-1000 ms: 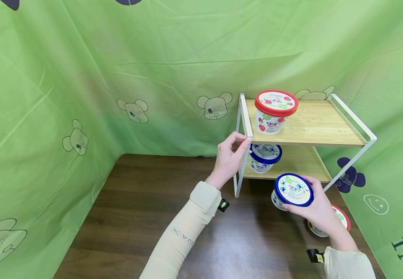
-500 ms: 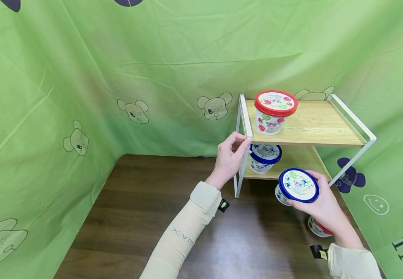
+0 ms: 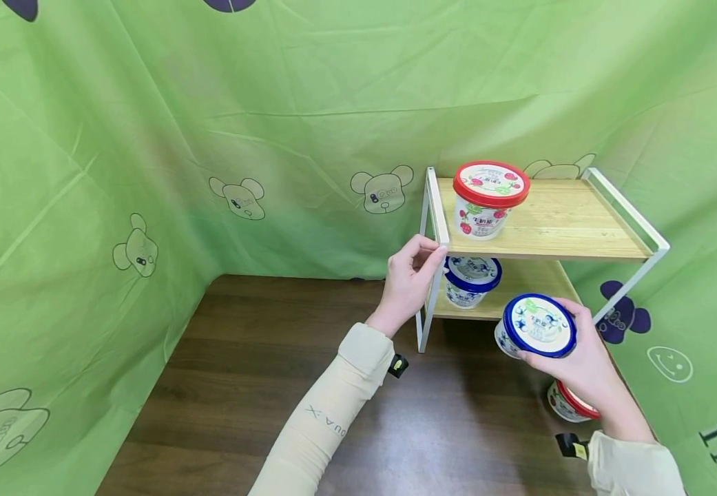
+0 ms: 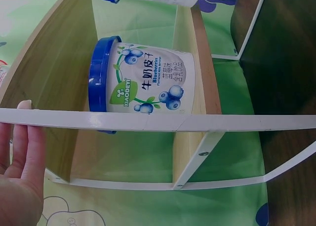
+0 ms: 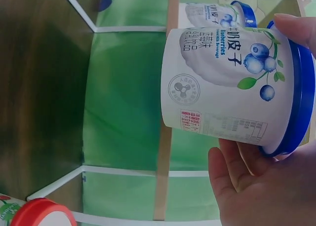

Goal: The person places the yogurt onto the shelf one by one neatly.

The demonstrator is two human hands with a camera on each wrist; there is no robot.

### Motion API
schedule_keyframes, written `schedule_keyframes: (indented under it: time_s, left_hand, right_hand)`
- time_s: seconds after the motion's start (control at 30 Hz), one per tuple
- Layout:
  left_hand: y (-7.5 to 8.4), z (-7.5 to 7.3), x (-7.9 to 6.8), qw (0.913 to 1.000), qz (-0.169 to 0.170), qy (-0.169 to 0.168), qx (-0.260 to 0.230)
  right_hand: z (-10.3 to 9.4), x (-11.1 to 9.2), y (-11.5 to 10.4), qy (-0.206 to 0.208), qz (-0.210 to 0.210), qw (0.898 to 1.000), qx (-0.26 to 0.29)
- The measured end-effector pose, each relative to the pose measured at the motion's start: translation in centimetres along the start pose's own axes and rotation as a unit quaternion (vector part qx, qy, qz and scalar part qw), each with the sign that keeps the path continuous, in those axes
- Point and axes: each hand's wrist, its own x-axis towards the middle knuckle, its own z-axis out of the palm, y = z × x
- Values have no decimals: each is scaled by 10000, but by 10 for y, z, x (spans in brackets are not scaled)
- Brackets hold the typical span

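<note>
My right hand (image 3: 584,355) grips a blue-lidded blueberry milk tub (image 3: 541,325) by its side, just in front of the lower board of a two-tier rack. The right wrist view shows the tub (image 5: 222,83) with fingers below it and the thumb at the lid. My left hand (image 3: 409,279) pinches the front left corner of the rack's white metal frame (image 3: 439,213); in the left wrist view its fingers (image 4: 32,152) lie at the white bar. Another blue-lidded tub (image 3: 471,282) stands at the left of the lower board. On the upper board sits a red-lidded tub (image 3: 488,200).
A second red-lidded tub (image 3: 572,401) stands on the dark wooden table (image 3: 259,386) below my right forearm, partly hidden. The upper board (image 3: 572,213) spans the rack's two white side frames. Green printed cloth (image 3: 308,103) hangs behind and at both sides.
My right hand has carried the blue-lidded tub to the right and slightly up, toward the lower board. The left hand has stayed at the rack's corner.
</note>
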Motion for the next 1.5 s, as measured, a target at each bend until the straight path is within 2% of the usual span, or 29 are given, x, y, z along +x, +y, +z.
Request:
schedule_keyframes:
  time_s: [0.4, 0.97, 1.2, 1.5]
  left_hand:
    - [0, 1, 0, 10000, -2, 25, -45]
    - [-4, 2, 1, 9998, 170, 108, -16]
    - [-4, 4, 0, 9999, 22, 164, -13]
    - [-7, 5, 0, 9999, -54, 130, -48]
  right_hand:
    - [-12, 9, -7, -35, 147, 9998, -89]
    - [-19, 17, -7, 117, 91, 9997, -185]
    - [-21, 17, -6, 40, 229, 9995, -220]
    - [-25, 20, -1, 132, 77, 9995, -275]
